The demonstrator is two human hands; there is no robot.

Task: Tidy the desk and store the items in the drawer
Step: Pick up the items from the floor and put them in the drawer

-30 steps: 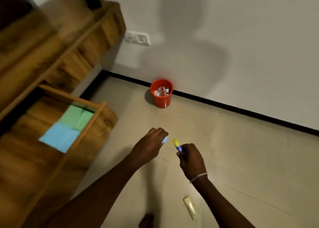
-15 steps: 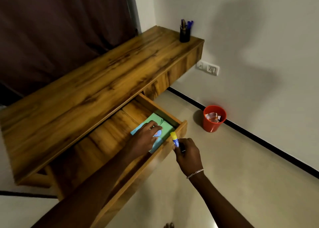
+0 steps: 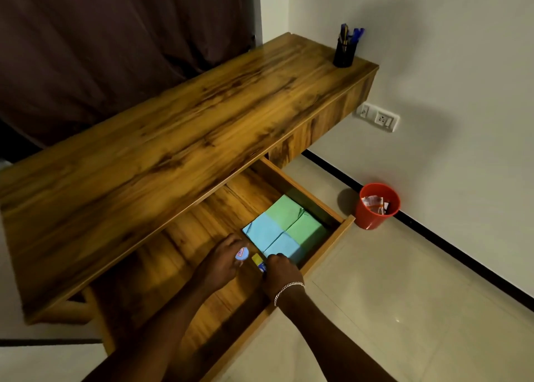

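The wooden desk [image 3: 185, 127] has its drawer [image 3: 332, 240] pulled out. Inside the drawer, at its right end, lie blue and green paper pads [image 3: 284, 230]. My left hand [image 3: 224, 263] is low in the drawer just left of the pads and holds a small round pale-blue item [image 3: 242, 253] between its fingers. My right hand [image 3: 281, 273] is beside it, shut on a glue stick [image 3: 258, 261] with a yellow cap and blue body. Both hands nearly touch.
A black pen holder [image 3: 344, 52] with pens stands on the desk's far right corner. A red waste bin [image 3: 375, 208] with wrappers sits on the tiled floor by the wall. A wall socket [image 3: 378, 118] is under the desk end. A dark curtain hangs behind.
My view swung from the floor up to the desk. Both hands carried their items from above the floor into the drawer, now lower and left of the pads.
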